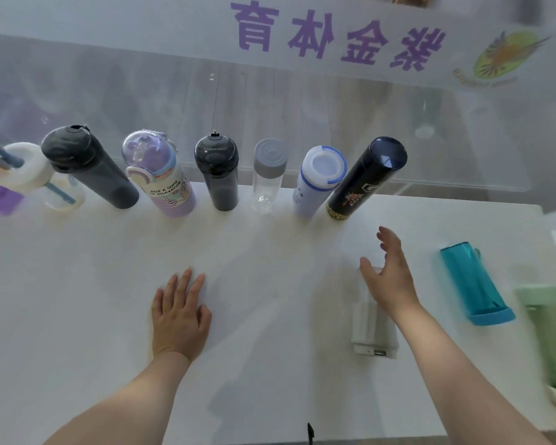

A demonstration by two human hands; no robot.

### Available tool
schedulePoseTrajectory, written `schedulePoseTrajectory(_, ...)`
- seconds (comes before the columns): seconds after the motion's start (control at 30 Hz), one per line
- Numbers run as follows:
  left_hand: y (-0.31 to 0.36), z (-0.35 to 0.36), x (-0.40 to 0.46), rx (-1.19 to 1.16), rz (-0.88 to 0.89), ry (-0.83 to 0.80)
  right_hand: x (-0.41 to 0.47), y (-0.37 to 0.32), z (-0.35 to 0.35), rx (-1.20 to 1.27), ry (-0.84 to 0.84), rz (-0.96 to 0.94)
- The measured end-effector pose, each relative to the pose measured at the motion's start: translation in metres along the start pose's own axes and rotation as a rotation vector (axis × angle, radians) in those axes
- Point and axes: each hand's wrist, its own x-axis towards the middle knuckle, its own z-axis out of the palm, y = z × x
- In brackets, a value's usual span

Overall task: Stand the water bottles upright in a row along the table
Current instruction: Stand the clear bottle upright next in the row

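Bottles are stood upright in a row along the far edge of the white table (pixel 77 284), ending in a black flask (pixel 366 178). A clear bottle (pixel 371 319) is lain beneath the right hand (pixel 389 274), fingers spread, nothing grasped. A teal bottle (pixel 472 284) is lain beside it. The left hand (pixel 180 313) is pressed flat on the table.

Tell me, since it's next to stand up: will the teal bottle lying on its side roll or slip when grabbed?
The teal bottle looks empty, so probably light. Its round, smooth body may roll if nudged and could feel slippery.
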Motion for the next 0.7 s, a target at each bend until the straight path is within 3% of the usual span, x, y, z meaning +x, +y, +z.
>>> schedulePoseTrajectory(0.4, 0.001, -0.013, -0.001, -0.030, 0.012, -0.102, -0.105, 0.045, -0.001, -0.438, -0.226, -0.028)
schedulePoseTrajectory(0.6, 0.022, -0.018, -0.008, -0.024, -0.043, -0.119, -0.111, 0.049, -0.014, -0.450, -0.201, 0.072)
schedulePoseTrajectory(0.7, 0.050, -0.014, -0.024, -0.016, 0.020, -0.116, -0.113, 0.056, -0.026, -0.445, -0.201, 0.085)
